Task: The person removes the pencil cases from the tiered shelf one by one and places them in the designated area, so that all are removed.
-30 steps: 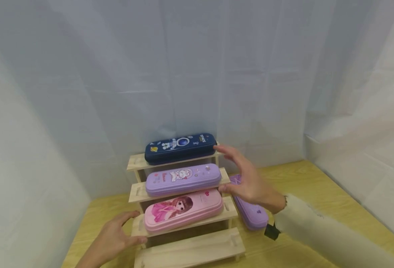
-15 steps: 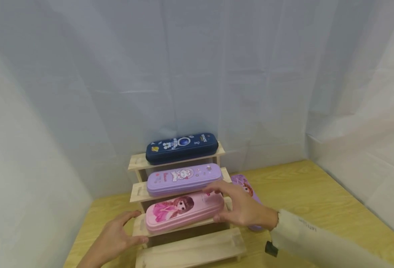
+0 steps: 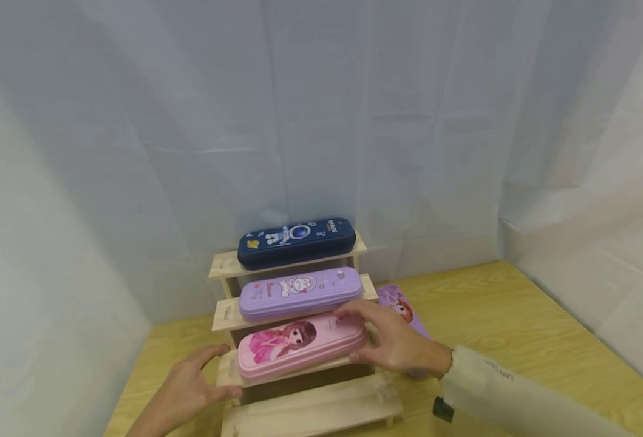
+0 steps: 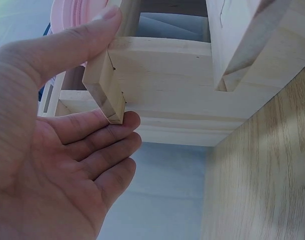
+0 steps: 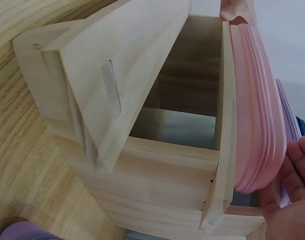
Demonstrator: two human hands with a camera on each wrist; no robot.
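Observation:
In the head view, a pink pencil case [image 3: 288,355] with a doll picture lies on the third step of a wooden tiered stand [image 3: 316,405]. My right hand [image 3: 394,341] holds its right end, thumb in front and fingers behind; the right wrist view shows my fingers [image 5: 295,172] curled at the pink pencil case [image 5: 257,115]. My left hand [image 3: 184,385] grips the left end of that step. In the left wrist view the step's end [image 4: 105,87] sits between my thumb and fingers. Behind are a purple rabbit pencil case [image 3: 299,294] and a navy space pencil case [image 3: 296,243].
Another purple pencil case [image 3: 400,306] lies on the wood-grain table [image 3: 479,309] right of the stand, partly hidden by my right hand. The lowest front step [image 3: 310,409] is bare. White sheeting [image 3: 321,121] hangs behind and at both sides.
My right hand has moved down and left from the upper steps to the right end of the pink pencil case and now holds it. My left hand stays at the step's end.

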